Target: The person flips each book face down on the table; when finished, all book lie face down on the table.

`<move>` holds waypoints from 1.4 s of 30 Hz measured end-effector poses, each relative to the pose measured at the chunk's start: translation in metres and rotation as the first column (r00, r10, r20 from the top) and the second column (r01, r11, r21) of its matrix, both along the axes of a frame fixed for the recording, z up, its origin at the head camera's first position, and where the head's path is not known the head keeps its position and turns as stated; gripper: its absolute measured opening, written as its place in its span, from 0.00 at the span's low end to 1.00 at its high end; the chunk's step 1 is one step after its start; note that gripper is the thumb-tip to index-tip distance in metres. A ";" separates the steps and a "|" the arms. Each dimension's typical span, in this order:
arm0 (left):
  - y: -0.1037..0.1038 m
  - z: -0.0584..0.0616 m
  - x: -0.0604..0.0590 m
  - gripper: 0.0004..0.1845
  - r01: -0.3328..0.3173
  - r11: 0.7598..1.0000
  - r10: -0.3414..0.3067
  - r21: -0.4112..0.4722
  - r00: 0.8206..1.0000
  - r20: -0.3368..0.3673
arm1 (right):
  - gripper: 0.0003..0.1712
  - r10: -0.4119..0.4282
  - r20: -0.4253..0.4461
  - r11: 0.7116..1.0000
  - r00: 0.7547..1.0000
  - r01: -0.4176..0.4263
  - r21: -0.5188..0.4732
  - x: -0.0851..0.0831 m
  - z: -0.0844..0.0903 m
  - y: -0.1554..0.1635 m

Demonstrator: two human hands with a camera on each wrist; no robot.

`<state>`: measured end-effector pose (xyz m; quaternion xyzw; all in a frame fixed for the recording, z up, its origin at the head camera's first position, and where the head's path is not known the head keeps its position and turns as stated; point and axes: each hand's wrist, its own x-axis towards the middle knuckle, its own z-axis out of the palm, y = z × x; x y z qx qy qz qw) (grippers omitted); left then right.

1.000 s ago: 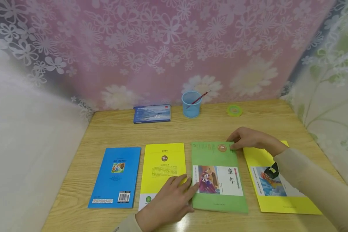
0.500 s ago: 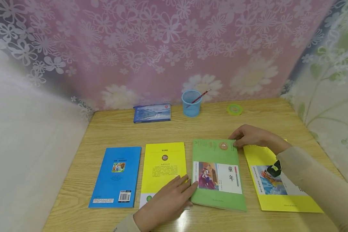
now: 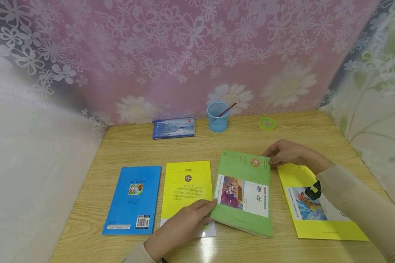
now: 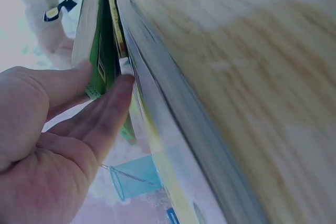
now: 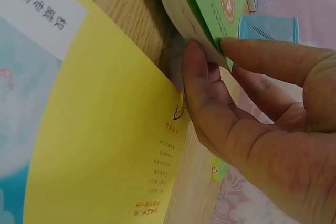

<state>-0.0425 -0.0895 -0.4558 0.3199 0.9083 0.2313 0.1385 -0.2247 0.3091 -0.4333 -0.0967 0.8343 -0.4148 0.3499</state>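
Looking down from the head view, I have my left hand (image 3: 181,228) at the near-left corner of the green book (image 3: 243,191) and my right hand (image 3: 288,153) at its far-right corner. The book sits tilted, near the middle of the tabletop (image 3: 125,146), its left edge lying over the yellow book (image 3: 185,186) beside it. My left grip has thumb and fingers at the book's corner; my right grip pinches the far corner between thumb and fingers. Another yellow book (image 3: 316,226) lies under my right forearm toward the right edge, and a blue book (image 3: 133,199) lies toward the left edge. Along the far edge stand a blue box (image 3: 173,128), a blue pen cup (image 3: 218,117) with a red pencil (image 3: 228,108) in it, and a green tape roll (image 3: 267,124).

From the left wrist, my left hand (image 4: 58,129) has nearly straight fingers, its fingertips (image 4: 123,85) at the green book (image 4: 94,40) edge, which stands lifted off the yellow cover beneath.

From the right wrist, my right hand (image 5: 252,114) pinches the green book (image 5: 215,3) corner, thumb on the cover, fingers beneath, just above the yellow book (image 5: 100,129).
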 end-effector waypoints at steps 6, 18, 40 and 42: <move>-0.003 0.000 -0.007 0.29 -0.126 0.976 0.082 0.179 0.969 0.234 | 0.21 -0.035 0.083 0.998 0.996 0.039 -0.048 0.002 0.000 0.000; -0.003 0.008 -0.005 0.30 -0.387 0.826 0.140 0.409 0.845 0.516 | 0.22 -0.017 0.170 0.996 0.985 0.033 -0.088 0.002 0.004 0.000; -0.001 0.026 -0.004 0.24 -0.331 0.763 0.167 0.555 0.931 0.326 | 0.19 0.024 0.357 0.993 0.934 0.020 -0.117 0.000 0.033 0.019; 0.001 0.030 -0.004 0.24 -0.322 0.762 0.160 0.562 0.934 0.319 | 0.20 0.016 0.371 0.993 0.928 0.029 -0.113 0.001 0.035 0.021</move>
